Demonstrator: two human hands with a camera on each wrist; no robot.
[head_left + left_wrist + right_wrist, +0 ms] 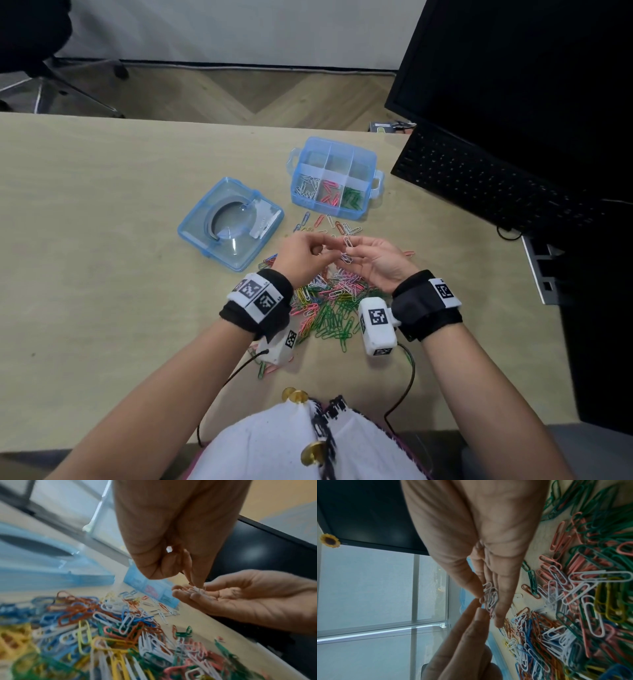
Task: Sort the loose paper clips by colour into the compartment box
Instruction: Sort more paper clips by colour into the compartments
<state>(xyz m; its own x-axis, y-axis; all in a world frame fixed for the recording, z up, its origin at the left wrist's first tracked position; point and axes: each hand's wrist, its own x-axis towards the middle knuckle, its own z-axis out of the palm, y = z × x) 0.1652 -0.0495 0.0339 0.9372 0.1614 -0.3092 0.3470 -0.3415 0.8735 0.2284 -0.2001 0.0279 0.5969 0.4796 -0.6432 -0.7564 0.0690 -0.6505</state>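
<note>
The blue compartment box [364, 209] stands open at the back; its front row holds white, pink and green clips. A mixed pile of loose paper clips [329, 303] [120, 628] [573, 601] lies under my wrists. My right hand [349, 255] [188, 592] [488, 601] is palm up above the pile, and its thumb pins a small bunch of white paper clips [347, 248] [491, 599] against the fingers. My left hand [325, 244] [195, 584] [479, 608], fingers curled, pinches one white clip at that bunch.
The box's blue lid [229, 222] lies upside down left of the hands. A black keyboard [479, 178] and monitor [531, 68] stand at the right. Stray clips [329, 222] lie scattered between hands and box. Wrist camera cables [407, 383] trail toward the near table edge.
</note>
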